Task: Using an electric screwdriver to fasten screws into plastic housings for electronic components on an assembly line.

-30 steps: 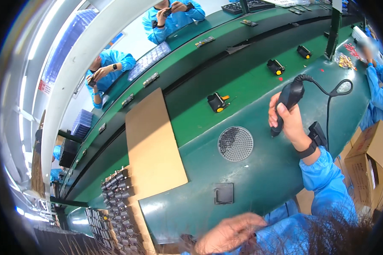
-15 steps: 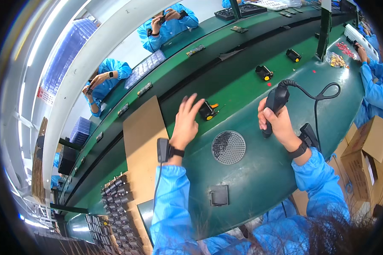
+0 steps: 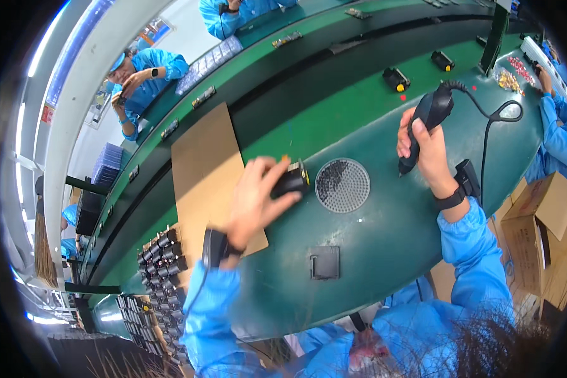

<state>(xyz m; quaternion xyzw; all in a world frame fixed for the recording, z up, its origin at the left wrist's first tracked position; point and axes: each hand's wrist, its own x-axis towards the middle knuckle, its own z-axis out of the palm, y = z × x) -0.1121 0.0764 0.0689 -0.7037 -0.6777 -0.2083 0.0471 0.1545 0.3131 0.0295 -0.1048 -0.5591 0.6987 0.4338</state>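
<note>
My left hand [image 3: 255,195], slightly blurred, has its fingers and thumb around a small black plastic housing [image 3: 292,179] with a yellow part at its end. It is at the near edge of the green belt, just left of a round grey dish [image 3: 357,198] of small dark screws. My right hand [image 3: 427,148] is wrapped around a black electric screwdriver [image 3: 432,108], its tip pointing down above the green table, right of the dish. A cable loops away from the tool's top. On the table nearer to me lies a square black fixture [image 3: 324,262].
Two similar housings [image 3: 396,80] sit farther along the green belt [image 3: 334,123]. A cardboard sheet [image 3: 201,151] lies at left, beside rows of black parts [image 3: 162,264]. An open carton [image 3: 538,233] stands at right. Co-workers in blue sit across the belt and at right.
My left hand has closed on the housing from the belt and drawn it toward me, beside the dish. My right hand has shifted slightly right with the screwdriver. The view has also shifted somewhat.
</note>
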